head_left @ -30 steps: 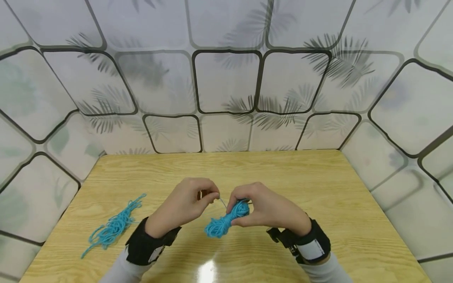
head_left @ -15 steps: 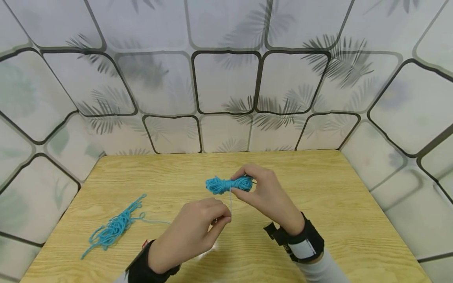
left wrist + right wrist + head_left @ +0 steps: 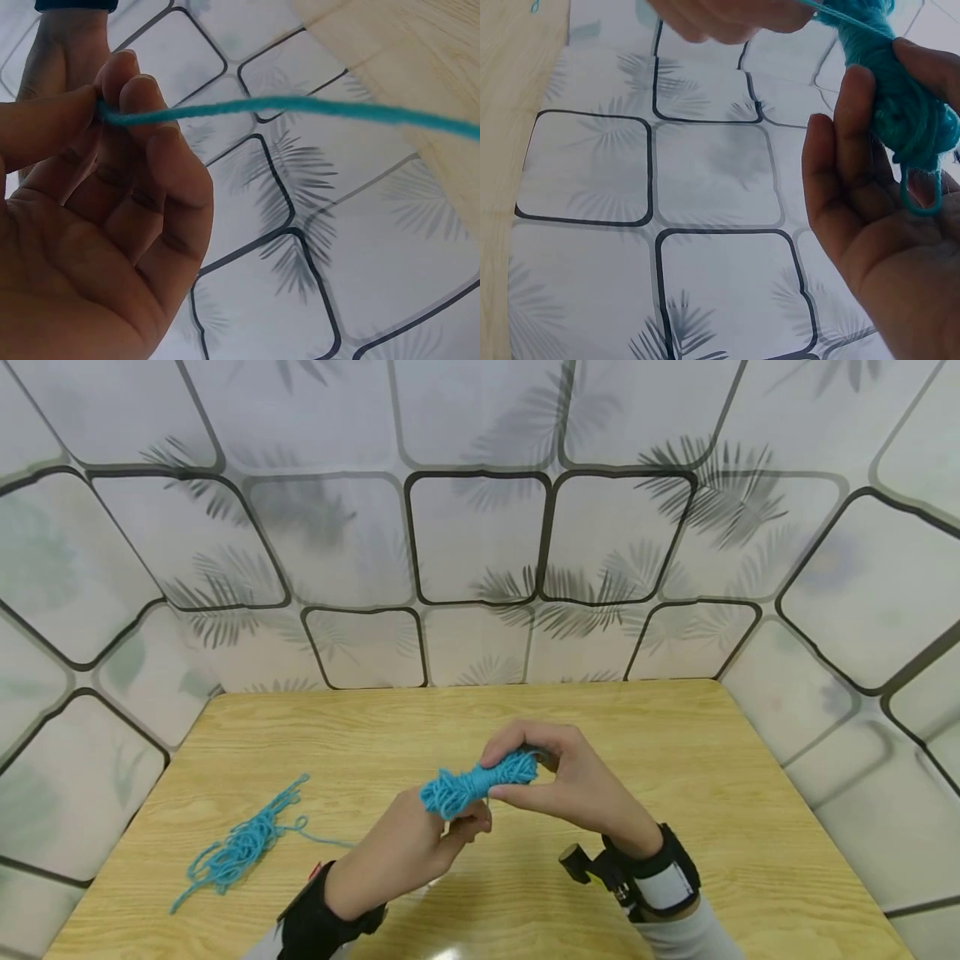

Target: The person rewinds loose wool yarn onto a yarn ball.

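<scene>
My right hand [image 3: 573,781] holds a bundle of blue yarn [image 3: 468,787] by its right half, thumb below and fingers above. Turns of yarn wrap its waist, and a loop hangs from its end in the right wrist view. Just below and left of the bundle, my left hand [image 3: 420,843] pinches a single yarn strand [image 3: 300,105] between thumb and fingertips. In the right wrist view this strand runs taut from the left fingers to the bundle's wrapped middle. The bundle's left end overlaps the back of my left hand in the head view.
A loose tangle of blue yarn [image 3: 240,847] lies on the left of the wooden table [image 3: 637,718], with a thin strand trailing from it toward my left wrist. A patterned covering [image 3: 480,543] rises behind the table and along both sides.
The left hand has passed from beside the bundle's upper side round to below it, carrying the strand. The bundle rose and levelled, then dipped and tilted again in the right hand.
</scene>
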Available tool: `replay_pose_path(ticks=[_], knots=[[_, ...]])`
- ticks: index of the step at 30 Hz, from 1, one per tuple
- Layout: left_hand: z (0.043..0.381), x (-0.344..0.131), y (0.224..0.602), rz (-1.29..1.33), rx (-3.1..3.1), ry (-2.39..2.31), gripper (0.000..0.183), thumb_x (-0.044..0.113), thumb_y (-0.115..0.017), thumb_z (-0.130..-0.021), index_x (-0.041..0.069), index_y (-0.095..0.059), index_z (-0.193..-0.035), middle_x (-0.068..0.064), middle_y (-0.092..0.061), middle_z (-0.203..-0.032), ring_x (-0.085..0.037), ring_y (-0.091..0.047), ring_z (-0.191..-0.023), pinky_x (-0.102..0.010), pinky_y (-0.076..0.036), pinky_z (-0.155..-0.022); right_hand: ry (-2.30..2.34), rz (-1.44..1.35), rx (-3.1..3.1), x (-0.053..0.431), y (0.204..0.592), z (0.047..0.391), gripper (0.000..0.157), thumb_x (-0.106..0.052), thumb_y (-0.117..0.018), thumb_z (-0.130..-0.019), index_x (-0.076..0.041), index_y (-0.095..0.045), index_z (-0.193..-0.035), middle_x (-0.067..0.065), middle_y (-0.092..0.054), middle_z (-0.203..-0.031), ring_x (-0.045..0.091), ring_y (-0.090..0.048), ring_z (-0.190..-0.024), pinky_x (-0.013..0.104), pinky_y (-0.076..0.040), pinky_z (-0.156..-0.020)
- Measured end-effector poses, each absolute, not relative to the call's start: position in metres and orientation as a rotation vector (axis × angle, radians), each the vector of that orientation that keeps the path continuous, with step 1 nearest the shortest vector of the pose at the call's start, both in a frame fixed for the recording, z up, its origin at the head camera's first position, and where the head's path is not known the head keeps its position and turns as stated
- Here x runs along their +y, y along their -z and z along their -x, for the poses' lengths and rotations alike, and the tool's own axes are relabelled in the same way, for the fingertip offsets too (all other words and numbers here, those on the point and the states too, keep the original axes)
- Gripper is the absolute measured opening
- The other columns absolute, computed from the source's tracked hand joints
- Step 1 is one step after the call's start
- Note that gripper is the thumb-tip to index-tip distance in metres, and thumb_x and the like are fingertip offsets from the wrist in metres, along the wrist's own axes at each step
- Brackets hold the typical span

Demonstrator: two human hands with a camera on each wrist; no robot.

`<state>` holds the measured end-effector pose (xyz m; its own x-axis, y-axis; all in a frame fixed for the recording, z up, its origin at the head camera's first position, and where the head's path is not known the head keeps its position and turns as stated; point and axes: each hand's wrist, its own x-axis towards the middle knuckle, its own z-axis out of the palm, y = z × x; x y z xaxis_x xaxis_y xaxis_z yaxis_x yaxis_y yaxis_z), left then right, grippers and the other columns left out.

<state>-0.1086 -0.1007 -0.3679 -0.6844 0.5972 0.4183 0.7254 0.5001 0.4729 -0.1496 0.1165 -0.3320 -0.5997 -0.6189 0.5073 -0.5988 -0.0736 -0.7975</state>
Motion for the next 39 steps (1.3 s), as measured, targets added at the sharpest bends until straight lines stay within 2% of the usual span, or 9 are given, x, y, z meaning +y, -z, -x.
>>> replay_pose_path(ticks=[5,7,9,11,15,24,29,33,39], knots=[[0.118,-0.107,0.369,1.097,-2.601,1.03,0.005,0.011,-0.068,-0.093,0.015,-0.07,-0.094,0.005,-0.069,-0.078,-0.002,-0.059,-0.067,-0.024,-0.055,-0.06,1.781,1.477,1.985,0.118,0.331,0.149,0.027,0.009,-0.074,-0.081,-0.003,-0.067,-0.105,0.016,-0.068,-0.1,0.025,-0.064,-0.09,0.037,-0.059,-0.078],[0.122,-0.108,0.366,1.075,-2.615,1.048,0.009,0.011,-0.067,-0.093,0.018,-0.07,-0.088,0.008,-0.067,-0.077,-0.002,-0.057,-0.066,-0.025,-0.054,-0.059,1.731,1.503,1.945,0.117,0.331,0.149,0.025,0.006,-0.074,-0.082,-0.004,-0.068,-0.104,0.016,-0.069,-0.1,0.024,-0.064,-0.091,0.039,-0.058,-0.081],[0.125,-0.11,0.362,1.065,-2.616,1.044,0.01,0.011,-0.068,-0.092,0.02,-0.071,-0.089,0.009,-0.067,-0.079,-0.002,-0.055,-0.066,-0.025,-0.052,-0.058,1.658,1.5,1.931,0.117,0.332,0.148,0.022,0.001,-0.075,-0.084,-0.006,-0.068,-0.104,0.013,-0.07,-0.1,0.023,-0.065,-0.091,0.04,-0.057,-0.083],[0.127,-0.112,0.358,1.05,-2.617,0.992,0.012,0.012,-0.068,-0.093,0.022,-0.071,-0.087,0.011,-0.066,-0.077,-0.002,-0.053,-0.063,-0.025,-0.049,-0.054,1.569,1.486,1.949,0.117,0.332,0.148,0.019,-0.006,-0.076,-0.085,-0.01,-0.069,-0.103,0.008,-0.071,-0.098,0.019,-0.065,-0.088,0.039,-0.057,-0.082],[0.127,-0.114,0.35,1.019,-2.603,0.932,0.012,0.011,-0.07,-0.091,0.022,-0.071,-0.087,0.01,-0.066,-0.081,-0.002,-0.053,-0.068,-0.026,-0.049,-0.055,1.402,1.468,2.041,0.117,0.334,0.148,0.016,-0.015,-0.077,-0.085,-0.014,-0.071,-0.099,0.001,-0.072,-0.093,0.012,-0.063,-0.081,0.034,-0.057,-0.076],[0.121,-0.114,0.344,1.046,-2.578,0.854,0.011,0.011,-0.072,-0.088,0.02,-0.07,-0.085,0.009,-0.062,-0.08,-0.003,-0.053,-0.072,-0.026,-0.053,-0.059,1.08,1.352,2.376,0.116,0.341,0.154,0.016,-0.013,-0.08,-0.079,-0.02,-0.07,-0.09,-0.009,-0.071,-0.088,0.005,-0.06,-0.073,0.029,-0.056,-0.067],[0.116,-0.111,0.344,1.053,-2.563,0.809,0.008,0.011,-0.073,-0.088,0.018,-0.07,-0.084,0.008,-0.061,-0.079,-0.003,-0.054,-0.072,-0.024,-0.053,-0.059,1.033,1.257,2.496,0.113,0.343,0.155,0.016,-0.011,-0.078,-0.078,-0.018,-0.068,-0.087,-0.009,-0.064,-0.077,0.003,-0.05,-0.062,0.02,-0.045,-0.056],[0.114,-0.109,0.345,1.064,-2.544,0.81,0.007,0.011,-0.074,-0.087,0.016,-0.07,-0.084,0.008,-0.062,-0.079,-0.002,-0.055,-0.072,-0.024,-0.054,-0.059,1.058,1.161,2.568,0.112,0.343,0.155,0.013,-0.009,-0.076,-0.08,-0.015,-0.067,-0.087,-0.008,-0.056,-0.07,0.004,-0.042,-0.057,0.019,-0.038,-0.054],[0.111,-0.104,0.346,1.094,-2.533,0.808,0.008,0.01,-0.072,-0.088,0.017,-0.07,-0.084,0.007,-0.062,-0.081,-0.002,-0.056,-0.073,-0.024,-0.055,-0.06,1.189,1.085,2.667,0.11,0.344,0.156,0.012,-0.014,-0.075,-0.085,-0.017,-0.065,-0.09,-0.008,-0.065,-0.079,0.005,-0.053,-0.062,0.024,-0.048,-0.058]])
